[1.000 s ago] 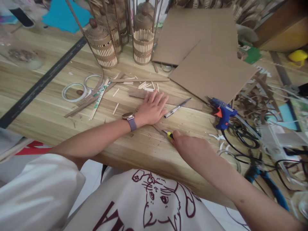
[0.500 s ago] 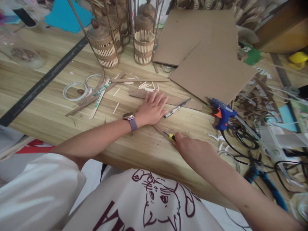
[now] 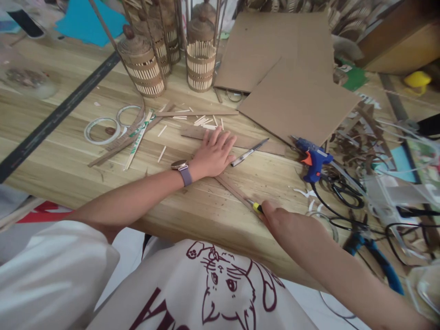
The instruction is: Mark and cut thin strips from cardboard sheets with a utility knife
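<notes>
My left hand (image 3: pixel 216 153) lies flat with its fingers spread, the palm on the end of a narrow cardboard strip (image 3: pixel 233 188). Its fingertips rest over a wider cardboard strip (image 3: pixel 263 145). Closed around a yellow-and-black craft knife (image 3: pixel 256 208), my right hand (image 3: pixel 279 222) is low and to the right. The knife's blade meets the narrow strip near its right end. A pen (image 3: pixel 250 152) lies just right of my left fingers. Several short pale sticks (image 3: pixel 201 121) are scattered beyond my left hand.
Cardboard sheets (image 3: pixel 295 96) lie at the back, beside small stick-and-cardboard lanterns (image 3: pixel 201 66). A blue glue gun (image 3: pixel 314 158), pliers (image 3: pixel 366 243) and cables crowd the right side. Tape rolls (image 3: pixel 90 137) and wrapped sticks (image 3: pixel 137 142) sit to the left.
My right hand has drawn the knife right and toward me along the narrow strip, and more of the strip shows. My left hand stays pressed in place. The view has shifted slightly.
</notes>
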Tool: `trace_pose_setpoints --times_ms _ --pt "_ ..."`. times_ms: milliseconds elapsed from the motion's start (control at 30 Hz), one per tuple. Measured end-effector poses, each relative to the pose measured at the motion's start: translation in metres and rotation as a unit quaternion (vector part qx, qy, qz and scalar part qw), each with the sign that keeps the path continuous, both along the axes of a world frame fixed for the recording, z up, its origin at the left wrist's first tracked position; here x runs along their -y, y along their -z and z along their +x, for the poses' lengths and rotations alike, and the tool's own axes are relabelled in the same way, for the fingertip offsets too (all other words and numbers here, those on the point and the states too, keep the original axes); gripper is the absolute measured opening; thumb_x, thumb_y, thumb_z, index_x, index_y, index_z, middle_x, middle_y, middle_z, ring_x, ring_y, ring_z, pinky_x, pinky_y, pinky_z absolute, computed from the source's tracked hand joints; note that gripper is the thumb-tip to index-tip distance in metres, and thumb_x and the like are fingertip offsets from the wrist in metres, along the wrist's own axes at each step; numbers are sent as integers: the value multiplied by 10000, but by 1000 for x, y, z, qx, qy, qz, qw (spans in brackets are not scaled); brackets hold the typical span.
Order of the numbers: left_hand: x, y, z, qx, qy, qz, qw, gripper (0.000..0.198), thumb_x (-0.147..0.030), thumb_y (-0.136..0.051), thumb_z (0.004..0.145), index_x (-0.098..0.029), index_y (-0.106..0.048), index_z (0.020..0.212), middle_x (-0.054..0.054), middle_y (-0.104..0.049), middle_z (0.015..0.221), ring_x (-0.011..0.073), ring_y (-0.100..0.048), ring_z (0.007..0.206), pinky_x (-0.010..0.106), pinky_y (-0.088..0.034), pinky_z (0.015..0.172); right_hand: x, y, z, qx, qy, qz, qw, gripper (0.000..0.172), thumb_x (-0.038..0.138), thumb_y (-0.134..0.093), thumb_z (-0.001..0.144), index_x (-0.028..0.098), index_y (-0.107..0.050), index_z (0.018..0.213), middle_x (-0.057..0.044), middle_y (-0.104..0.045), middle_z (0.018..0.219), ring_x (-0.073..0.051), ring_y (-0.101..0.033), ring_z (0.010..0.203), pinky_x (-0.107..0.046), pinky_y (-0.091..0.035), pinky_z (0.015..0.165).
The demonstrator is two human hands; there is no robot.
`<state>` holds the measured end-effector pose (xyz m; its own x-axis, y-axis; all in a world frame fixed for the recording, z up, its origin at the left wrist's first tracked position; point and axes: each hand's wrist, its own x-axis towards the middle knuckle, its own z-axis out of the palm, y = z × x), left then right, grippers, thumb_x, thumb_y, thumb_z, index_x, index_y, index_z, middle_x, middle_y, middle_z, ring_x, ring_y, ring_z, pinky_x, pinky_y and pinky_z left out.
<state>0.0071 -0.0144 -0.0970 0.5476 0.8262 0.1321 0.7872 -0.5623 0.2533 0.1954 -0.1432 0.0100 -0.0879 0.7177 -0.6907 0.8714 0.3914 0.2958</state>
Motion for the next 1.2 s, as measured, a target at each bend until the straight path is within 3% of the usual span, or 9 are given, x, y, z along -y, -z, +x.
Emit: trace_pose_setpoints --times_ms 100,333,467,767,1033,1200 --pt "0 -3 0 -12 -1 -7 1000 623 -388 -408 1037 -57 -335 1559 232 -317 1613 447 -139 1524 672 -101 1199 2 0 2 7 1 -1 1000 291 -2 -423 892 180 -567 1068 -80 -730 789 -219 -753 698 -249 -209 420" --pt "0 -2 -1 -9 2 -1 1000 619 -405 -394 1041 -65 -343 1555 223 -328 1611 443 -148 1523 672 -95 1201 8 1 11 -8 20 -3 1000 322 -29 -432 881 185 -572 1075 -86 -737 867 -236 -757 735 -258 -252 431" --pt "0 -1 -1 -13 0 -3 1000 613 -401 -396 1042 -71 -343 1556 221 -323 1614 448 -144 1523 680 -96 1199 11 0 15 -3 28 -25 999 309 -20 -433 894 176 -563 1094 -89 -735 899 -245 -762 787 -270 -194 442" --pt "-2 2 -2 -8 4 -2 1000 612 -409 -391 1045 -83 -332 1559 221 -317 1616 435 -126 1532 692 -93 1196 19 4 26 3 15 -5 1000 326 -43 -451 854 193 -554 1054 -65 -714 860 -203 -743 682 -249 -164 411" --pt "-3 3 -3 -11 6 4 1000 612 -408 -391 1043 -85 -333 1559 222 -317 1616 437 -119 1532 696 -86 1195 41 34 69 -52 -40 34 997 338 3 -450 851 209 -541 1103 -51 -676 815 -191 -709 593 -248 -120 406" --pt "-2 0 -2 -29 3 -1 1000 621 -385 -401 1038 -59 -325 1560 236 -314 1612 444 -125 1529 691 -91 1196 60 53 99 -98 -44 106 989 175 133 -505 915 204 -543 1070 -17 -642 695 -127 -620 479 -225 -134 402"
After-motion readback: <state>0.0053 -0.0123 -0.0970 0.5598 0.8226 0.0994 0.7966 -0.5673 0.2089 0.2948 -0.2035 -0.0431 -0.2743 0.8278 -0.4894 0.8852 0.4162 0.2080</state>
